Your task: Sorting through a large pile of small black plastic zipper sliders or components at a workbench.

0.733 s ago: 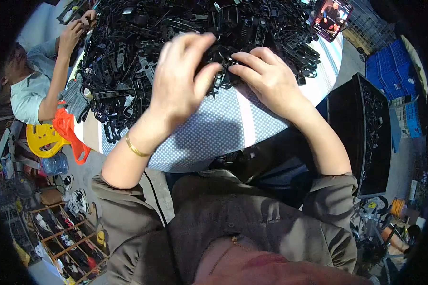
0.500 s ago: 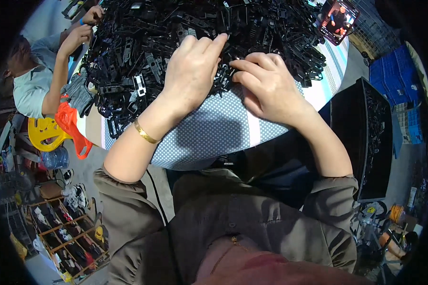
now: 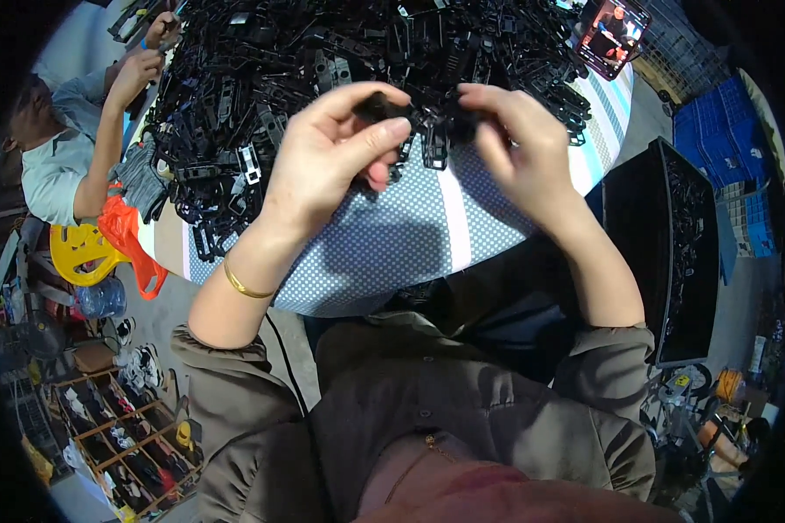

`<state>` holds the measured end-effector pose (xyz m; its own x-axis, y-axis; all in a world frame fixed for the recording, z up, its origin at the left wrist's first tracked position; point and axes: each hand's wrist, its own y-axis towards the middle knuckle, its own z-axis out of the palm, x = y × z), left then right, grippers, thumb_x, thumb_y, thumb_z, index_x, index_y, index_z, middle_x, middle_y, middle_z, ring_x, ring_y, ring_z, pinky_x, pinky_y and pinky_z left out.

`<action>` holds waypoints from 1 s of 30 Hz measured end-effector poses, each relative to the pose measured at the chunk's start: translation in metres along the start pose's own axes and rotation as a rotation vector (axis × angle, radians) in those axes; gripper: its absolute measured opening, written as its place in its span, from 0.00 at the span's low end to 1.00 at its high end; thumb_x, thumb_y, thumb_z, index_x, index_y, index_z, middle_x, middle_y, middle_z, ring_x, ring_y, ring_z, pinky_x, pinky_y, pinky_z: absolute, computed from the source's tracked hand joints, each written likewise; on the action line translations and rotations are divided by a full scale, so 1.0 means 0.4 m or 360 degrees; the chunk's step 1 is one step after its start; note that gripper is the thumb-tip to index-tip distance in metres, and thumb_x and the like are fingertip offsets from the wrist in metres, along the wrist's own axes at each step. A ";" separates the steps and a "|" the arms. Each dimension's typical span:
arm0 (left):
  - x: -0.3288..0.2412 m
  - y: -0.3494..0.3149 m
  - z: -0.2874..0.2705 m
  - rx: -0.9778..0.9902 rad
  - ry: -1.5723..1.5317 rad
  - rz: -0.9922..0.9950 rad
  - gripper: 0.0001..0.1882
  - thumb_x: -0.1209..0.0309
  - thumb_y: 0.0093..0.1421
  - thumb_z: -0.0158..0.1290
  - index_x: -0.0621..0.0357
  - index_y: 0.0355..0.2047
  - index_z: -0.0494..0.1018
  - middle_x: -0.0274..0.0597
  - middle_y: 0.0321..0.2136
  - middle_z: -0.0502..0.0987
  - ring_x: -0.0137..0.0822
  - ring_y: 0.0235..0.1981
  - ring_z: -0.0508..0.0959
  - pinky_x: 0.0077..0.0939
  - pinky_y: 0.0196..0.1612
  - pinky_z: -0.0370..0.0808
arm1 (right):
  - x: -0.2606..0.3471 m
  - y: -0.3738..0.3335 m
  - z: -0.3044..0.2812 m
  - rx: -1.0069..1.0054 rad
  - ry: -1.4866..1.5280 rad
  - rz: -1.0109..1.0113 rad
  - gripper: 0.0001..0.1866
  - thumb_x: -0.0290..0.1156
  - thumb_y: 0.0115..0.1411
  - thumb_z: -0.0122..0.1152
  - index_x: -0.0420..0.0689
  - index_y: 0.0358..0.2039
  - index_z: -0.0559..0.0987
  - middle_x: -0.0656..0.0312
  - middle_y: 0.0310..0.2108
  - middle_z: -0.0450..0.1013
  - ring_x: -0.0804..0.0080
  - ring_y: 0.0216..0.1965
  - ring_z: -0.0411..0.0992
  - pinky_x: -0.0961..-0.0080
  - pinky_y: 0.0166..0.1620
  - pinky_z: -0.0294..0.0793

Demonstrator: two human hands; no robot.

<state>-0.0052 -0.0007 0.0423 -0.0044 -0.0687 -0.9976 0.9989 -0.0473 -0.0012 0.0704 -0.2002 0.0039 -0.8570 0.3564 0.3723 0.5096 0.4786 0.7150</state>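
A heap of black plastic parts (image 3: 262, 87), slim and clip-like, covers the far side of a table. At the heap's near edge my left hand (image 3: 318, 161), with a gold bangle at the wrist, is curled around a black plastic part (image 3: 377, 108) between thumb and fingers. To its right, my right hand (image 3: 532, 144) is turned inward, finger and thumb around a dark, blurred piece that looks like another such part. Between the hands lies a loose black part (image 3: 434, 150) with a small rectangular opening. The fingers partly hide what each hand holds.
A patterned tablecloth (image 3: 384, 270) shows at the near edge. A phone (image 3: 615, 39) stands at the far right. At the left, another person (image 3: 70, 166) handles parts beside a red plastic bag (image 3: 124, 231) and yellow stool (image 3: 83, 253). A black bin (image 3: 632, 253) stands at right.
Both hands have lifted off the heap's edge and turned inward. A dark part now shows in my left hand, and the gap between the hands is wider.
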 end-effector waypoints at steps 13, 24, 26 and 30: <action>0.074 0.007 0.021 0.0310 -0.0553 -0.0355 0.19 0.77 0.58 0.45 0.69 0.49 0.59 0.51 0.41 0.71 0.36 0.40 0.77 0.21 0.44 0.75 | 0.049 -0.015 -0.010 0.0104 0.0317 -0.0156 0.16 0.17 0.44 0.59 0.37 0.37 0.76 0.53 0.40 0.73 0.61 0.39 0.74 0.73 0.40 0.74; 0.082 0.010 0.005 0.0380 -0.0472 -0.0243 0.19 0.79 0.58 0.46 0.69 0.51 0.62 0.49 0.42 0.72 0.34 0.42 0.76 0.20 0.47 0.73 | 0.031 -0.001 -0.031 0.0209 0.0351 -0.0225 0.12 0.19 0.45 0.63 0.38 0.34 0.78 0.55 0.35 0.74 0.65 0.34 0.74 0.77 0.36 0.74; 0.082 0.008 0.006 0.0360 -0.0502 -0.0263 0.20 0.78 0.58 0.46 0.69 0.51 0.62 0.49 0.42 0.73 0.34 0.42 0.76 0.20 0.48 0.73 | 0.029 -0.003 -0.025 0.0221 0.0294 -0.0284 0.13 0.19 0.44 0.63 0.38 0.34 0.78 0.55 0.34 0.74 0.64 0.33 0.73 0.76 0.34 0.74; 0.083 0.008 0.008 0.0312 -0.0589 -0.0277 0.20 0.77 0.60 0.44 0.69 0.53 0.60 0.49 0.43 0.72 0.34 0.43 0.76 0.20 0.48 0.73 | 0.034 -0.004 -0.034 0.0094 0.0088 -0.0416 0.14 0.18 0.42 0.63 0.38 0.34 0.77 0.54 0.34 0.74 0.63 0.31 0.73 0.75 0.32 0.73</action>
<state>-0.0025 -0.0063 0.0096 -0.2236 -0.3933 -0.8918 0.9542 -0.2748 -0.1180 0.0571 -0.2069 0.0156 -0.9621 0.1711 0.2124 0.2727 0.5950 0.7560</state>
